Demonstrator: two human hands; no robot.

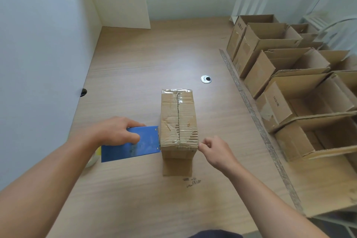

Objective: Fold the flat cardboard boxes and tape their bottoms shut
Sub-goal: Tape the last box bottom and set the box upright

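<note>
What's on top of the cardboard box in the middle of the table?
Clear tape runs along the closed centre seam of the box and across its near edge. The shut flaps hide its inside.

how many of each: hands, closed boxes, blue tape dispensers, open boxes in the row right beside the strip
hands: 2
closed box: 1
blue tape dispenser: 1
open boxes: 5
total: 9
</note>
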